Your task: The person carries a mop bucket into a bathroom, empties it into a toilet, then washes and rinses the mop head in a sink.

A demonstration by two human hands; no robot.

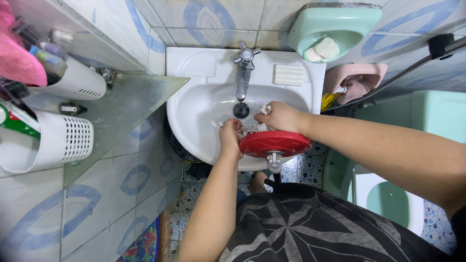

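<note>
Tiled walls with blue oval motifs enclose a small bathroom, and at centre frame I see a white wall-mounted washbasin (pixel 194 114) with a chrome tap (pixel 243 73) at its back edge, a dark drain opening (pixel 241 110) below the spout and a white bar of soap (pixel 289 74) resting on the ledge to the right of the tap. Over the front rim of the basin, just right of centre, I hold a red round disc (pixel 274 143), shallow like a lid or plate, with a wad of white stringy material (pixel 255 128) bunched against its upper edge. My left hand (pixel 230 138) is closed at the disc's left edge, fingers curled about the rim and strands. My right hand (pixel 280 116) is fisted over the white material just above the disc; I cannot tell how tightly it grips. I judge the disc to be rigid, light plastic, probably wet and therefore slippery; the rim is the sound place to grip, with a thumb over the top face. The white material looks soft, limp and waterlogged, best gathered in a full fist rather than pinched. At upper right a pale green wall dish (pixel 340 24) holds a soap remnant, and pink cloths (pixel 357 85) hang beneath it. A glass shelf (pixel 131 97) occupies the left of the frame, with two white perforated holders (pixel 68 138) of toiletries beside it. A pale green toilet (pixel 388 199) sits at lower right, and the floor below the basin is blue patterned mosaic (pixel 301 170).
</note>
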